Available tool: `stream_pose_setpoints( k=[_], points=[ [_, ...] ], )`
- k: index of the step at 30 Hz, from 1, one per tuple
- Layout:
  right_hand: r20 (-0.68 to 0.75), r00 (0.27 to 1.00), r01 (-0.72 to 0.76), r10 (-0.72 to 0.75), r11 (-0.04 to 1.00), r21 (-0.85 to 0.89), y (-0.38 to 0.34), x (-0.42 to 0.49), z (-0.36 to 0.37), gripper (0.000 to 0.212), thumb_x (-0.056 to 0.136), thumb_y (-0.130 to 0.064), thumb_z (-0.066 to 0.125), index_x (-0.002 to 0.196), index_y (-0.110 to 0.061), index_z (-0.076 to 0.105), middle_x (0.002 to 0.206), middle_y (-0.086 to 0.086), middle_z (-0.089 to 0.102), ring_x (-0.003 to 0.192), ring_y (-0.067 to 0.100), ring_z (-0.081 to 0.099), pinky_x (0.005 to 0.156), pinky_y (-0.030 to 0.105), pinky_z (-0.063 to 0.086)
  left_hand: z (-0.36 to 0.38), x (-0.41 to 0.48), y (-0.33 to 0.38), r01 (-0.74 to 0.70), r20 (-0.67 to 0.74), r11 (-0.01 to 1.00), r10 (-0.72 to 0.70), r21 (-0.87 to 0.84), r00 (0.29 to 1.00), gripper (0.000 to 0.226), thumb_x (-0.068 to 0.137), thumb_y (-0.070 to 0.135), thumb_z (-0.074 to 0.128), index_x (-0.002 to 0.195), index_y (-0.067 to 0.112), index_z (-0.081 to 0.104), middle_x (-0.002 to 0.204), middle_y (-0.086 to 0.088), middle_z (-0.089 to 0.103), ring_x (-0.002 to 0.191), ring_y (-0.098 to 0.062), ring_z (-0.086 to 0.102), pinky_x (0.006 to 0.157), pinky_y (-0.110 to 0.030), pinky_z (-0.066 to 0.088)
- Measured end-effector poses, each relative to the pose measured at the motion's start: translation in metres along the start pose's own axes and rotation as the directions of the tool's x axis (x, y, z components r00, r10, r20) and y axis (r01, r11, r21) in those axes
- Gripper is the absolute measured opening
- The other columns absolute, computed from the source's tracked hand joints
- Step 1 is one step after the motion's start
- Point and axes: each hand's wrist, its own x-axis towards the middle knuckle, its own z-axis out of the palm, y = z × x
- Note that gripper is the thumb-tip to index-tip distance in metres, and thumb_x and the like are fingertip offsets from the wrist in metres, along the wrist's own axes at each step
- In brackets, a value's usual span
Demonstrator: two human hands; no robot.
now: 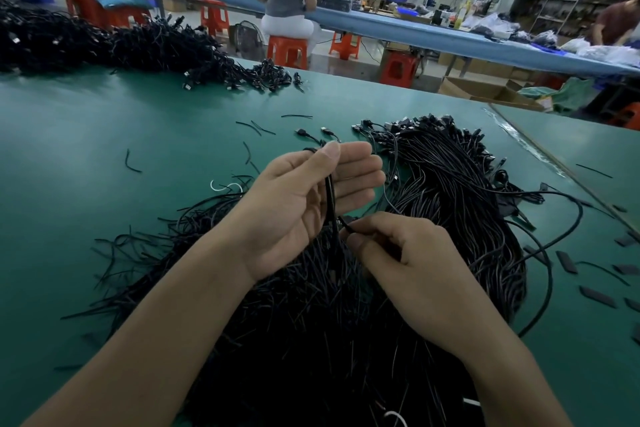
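The left hand [304, 198] is palm up with its fingers almost straight. Its thumb pinches a thin black cable [330, 191] against the first finger, and the cable hangs down across the palm. The right hand [408, 253] has curled fingers and pinches a short black strand [346, 226] that touches the cable low down. Both hands are over the near side of a big pile [450, 191] of black cables on the green worktop [104, 149]. Short black bits [133, 163] lie left of the pile. Any writing is too small to read.
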Motion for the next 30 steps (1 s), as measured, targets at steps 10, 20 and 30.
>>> stream_pose_setpoints(
  k=[10,20,30],
  points=[
    [-0.012,0.983,0.18,-0.182,0.979,-0.094,-0.009,-0.004,-0.012,0.012,0.091,-0.027,0.067,0.079,-0.026,0.071,0.074,-0.017,0.063,0.065,0.003,0.058,0.059,0.01,0.04,0.004,-0.004,-0.004,0.003,-0.063,0.896,0.028,0.444,0.998,0.028,0.105,0.017,0.043,0.107,0.007,0.069,0.104,-0.011,0.076,0.099,-0.021,0.073,0.083,-0.027,0.058],
    [-0.226,0.946,0.277,-0.231,0.94,0.198,0.0,0.001,-0.025,0.018,0.079,-0.031,0.076,0.078,-0.019,0.062,0.077,0.003,0.068,0.069,0.023,0.064,0.063,0.042,0.052,0.018,-0.014,0.001,0.155,0.034,0.677,-0.256,0.719,0.966,0.056,0.106,0.038,0.037,0.059,0.019,0.062,0.046,0.009,0.043,0.04,-0.008,0.035,0.04,-0.019,0.029],
    [-0.016,0.967,0.247,-0.254,0.922,0.299,0.004,0.003,-0.025,0.015,0.085,-0.033,0.071,0.083,-0.022,0.06,0.078,0.004,0.065,0.071,0.023,0.059,0.065,0.033,0.052,0.011,-0.014,0.0,0.199,0.132,0.75,-0.356,0.631,0.925,0.059,0.102,0.051,0.039,0.05,0.025,0.046,0.044,0.008,0.033,0.035,-0.007,0.029,0.037,-0.017,0.028]
  ],
)
